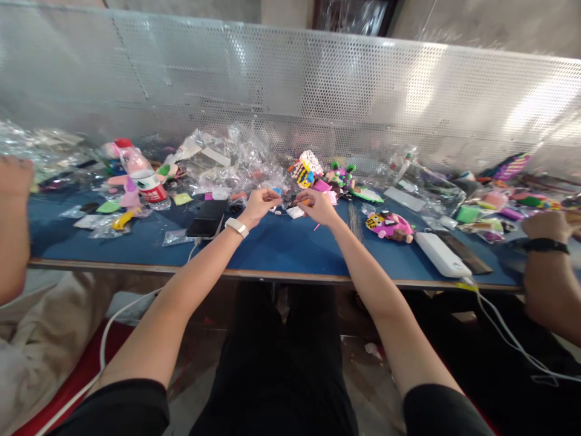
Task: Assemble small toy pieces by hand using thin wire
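Observation:
My left hand (259,203) and my right hand (318,206) meet over the middle of the blue table (272,248), both with fingers pinched together. Between them sits a small piece (290,201) too tiny to name; an orange bit shows at my right fingertips. A small white block (295,212) lies on the table just under the hands. A white band is on my left wrist (236,227). A thin pink stick (316,227) lies below my right hand.
A black phone (207,218) lies left of my hands, and a plastic bottle (141,175) stands farther left. Clear bags (227,163) and colourful clay figures (389,225) crowd the back. A white power bank (442,255) lies right. Other people's arms (547,266) flank both sides.

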Motion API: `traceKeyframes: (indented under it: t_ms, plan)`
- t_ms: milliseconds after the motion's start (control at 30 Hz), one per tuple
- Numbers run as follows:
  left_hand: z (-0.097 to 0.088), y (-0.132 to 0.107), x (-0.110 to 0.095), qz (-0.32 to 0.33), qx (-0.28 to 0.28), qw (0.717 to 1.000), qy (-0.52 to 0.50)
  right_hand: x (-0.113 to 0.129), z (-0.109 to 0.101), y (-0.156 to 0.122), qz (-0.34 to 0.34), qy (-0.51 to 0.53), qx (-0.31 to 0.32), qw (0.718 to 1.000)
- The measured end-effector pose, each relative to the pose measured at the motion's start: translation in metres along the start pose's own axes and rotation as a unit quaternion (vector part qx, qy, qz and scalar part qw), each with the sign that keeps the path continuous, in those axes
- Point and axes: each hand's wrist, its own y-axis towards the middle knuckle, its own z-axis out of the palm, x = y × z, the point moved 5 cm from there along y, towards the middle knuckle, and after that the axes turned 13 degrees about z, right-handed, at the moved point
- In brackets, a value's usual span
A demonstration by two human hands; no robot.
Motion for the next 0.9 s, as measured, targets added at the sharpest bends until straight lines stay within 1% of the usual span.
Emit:
traceKeyframes:
  t_ms: [100, 300, 433, 600, 700, 800, 833, 900]
  plan:
    - [0.002, -0.001, -0.001, -0.005, 0.003, 1.0, -0.007, 0.003, 0.001, -0.002, 0.006, -0.007, -0.008, 1.0]
    - [0.003, -0.001, -0.003, 0.002, -0.013, 1.0, -0.022, -0.002, 0.008, 0.001, 0.034, 0.006, 0.025, 0.999]
    - [0.004, -0.002, -0.003, -0.001, -0.018, 1.0, -0.018, 0.001, 0.008, 0.0, 0.045, 0.005, 0.025, 0.999]
    - [0.006, -0.004, -0.002, -0.009, 0.003, 1.0, -0.022, 0.001, 0.006, -0.003, 0.055, -0.005, 0.023, 0.998]
    - [0.005, -0.006, 0.001, -0.033, 0.003, 0.999, 0.003, -0.005, 0.009, -0.002, 0.063, -0.053, 0.028, 0.996]
    - [0.004, -0.007, 0.002, -0.047, -0.001, 0.999, 0.027, 0.0, 0.01, -0.003, 0.042, -0.16, 0.025, 0.986]
    - [0.005, -0.007, 0.002, -0.047, 0.0, 0.999, 0.025, 0.007, 0.008, -0.004, 0.022, -0.204, 0.008, 0.979]
    - [0.005, -0.008, 0.001, -0.05, 0.001, 0.999, 0.012, 0.029, -0.001, -0.012, -0.033, -0.276, -0.057, 0.959]
